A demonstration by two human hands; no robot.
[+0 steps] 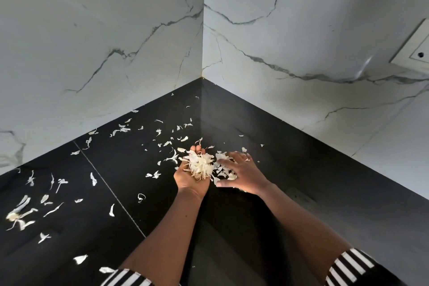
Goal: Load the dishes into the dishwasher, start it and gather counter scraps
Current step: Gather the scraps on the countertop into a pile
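While your left hand (189, 180) is cupping a heap of scraps (200, 165) palm-up, your right hand (242, 175) is pressing spread fingers onto loose scraps (223, 169) on the counter (267, 137).

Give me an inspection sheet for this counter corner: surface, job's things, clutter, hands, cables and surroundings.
Surface: black counter with one seam across it; pale bits are strewn over its left and middle.
Job's things: loose scraps lie scattered; a gathered pile lies in the left hand. No dishes or dishwasher in view.
Clutter: nothing seen beyond the scraps.
Hands: left hand palm up, cupped under the pile; right hand flat, fingers spread, resting on scraps beside it.
Cables: nothing seen.
Surroundings: veined marble-look walls meet in a corner; a socket plate is on the right wall.
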